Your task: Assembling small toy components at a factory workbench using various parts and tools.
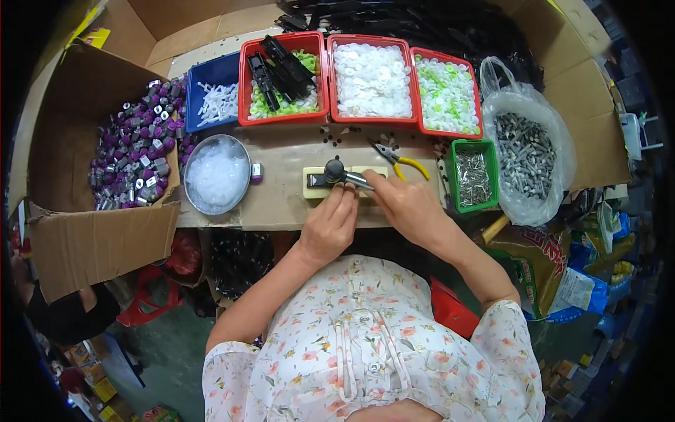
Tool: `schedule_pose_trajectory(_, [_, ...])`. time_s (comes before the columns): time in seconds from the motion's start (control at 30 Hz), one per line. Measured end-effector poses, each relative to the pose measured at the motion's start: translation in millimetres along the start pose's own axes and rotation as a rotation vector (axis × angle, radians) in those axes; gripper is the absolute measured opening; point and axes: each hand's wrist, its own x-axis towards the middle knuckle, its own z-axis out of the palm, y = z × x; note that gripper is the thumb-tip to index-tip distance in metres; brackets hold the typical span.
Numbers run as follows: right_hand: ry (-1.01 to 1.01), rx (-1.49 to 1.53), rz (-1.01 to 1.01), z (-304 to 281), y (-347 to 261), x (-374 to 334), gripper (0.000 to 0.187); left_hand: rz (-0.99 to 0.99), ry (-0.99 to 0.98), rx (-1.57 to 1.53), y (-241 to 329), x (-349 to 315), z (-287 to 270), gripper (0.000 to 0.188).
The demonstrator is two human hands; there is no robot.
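A pale yellow block [378, 171] lies on the bench in front of me, with a black piece [316, 180] set in its left part. Over the block is a tool with a dark rounded head and silver shaft [335, 169]. My right hand [406, 204] is closed round the shaft's right end. My left hand [332, 218] reaches the block's front edge just below the tool's head. Its fingers are bunched together, and whatever is between their tips is hidden. Yellow-handled pliers [410, 167] rest behind my right hand.
Red bins [330, 77] of white and green plastic parts line the back, with a blue bin [188, 105] at left. A steel bowl [246, 190] and a carton [105, 225] of purple-and-metal parts stand left. A green bin [453, 172] and a clear bag [562, 169] hold metal pieces at right.
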Motion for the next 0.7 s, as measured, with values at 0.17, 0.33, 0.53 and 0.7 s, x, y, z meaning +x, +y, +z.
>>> schedule_pose_trajectory(0.17, [0.013,0.013,-0.037,-4,-5,4,0.033,-0.026,-0.017,-0.03,1,-3,0,0.022])
schedule_pose_trajectory(0.33, [-0.264,-0.129,0.074,6,0,3,0.033,-0.017,-0.028,-0.03,2,-4,-2,0.024])
schedule_pose_trajectory(0.53, [0.217,0.154,0.038,-12,5,-3,0.029,-0.137,-0.001,-0.083,-12,-2,-22,0.028])
schedule_pose_trajectory(0.7, [-0.058,-0.001,0.106,-3,13,-9,0.032,-0.137,-0.026,-0.04,-16,1,-21,0.029])
